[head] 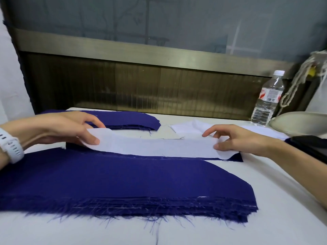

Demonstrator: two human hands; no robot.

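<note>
From where I stand, a long white strip of thin cloth [154,145] lies stretched across the middle of the frame between the person's two hands. The left hand [70,128], at centre left, pinches the strip's left end, with the thumb on top and the fingers curled behind. The right hand [235,138], at centre right, grips the other end with the thumb pressed on the cloth, and its forefinger points left just above the strip. The white strip rests on a narrow piece of navy blue fabric [237,157], which shows along the strip's lower edge and past its right end.

A thick stack of navy blue cut fabric pieces [115,179] fills the lower half, its near edge frayed into loose threads. A smaller navy blue fabric stack [127,119] lies behind the left hand, above the strip. Some small white cloth scraps [191,128] sit just above the strip, near the right hand. A white wristwatch [10,145] shows on the left wrist at the left edge.

At the upper right a clear plastic water bottle with a white cap [267,99] stands upright, and a pale looped cord [300,82] hangs beside it. Everything sits on a table covered in white cloth [230,200].
</note>
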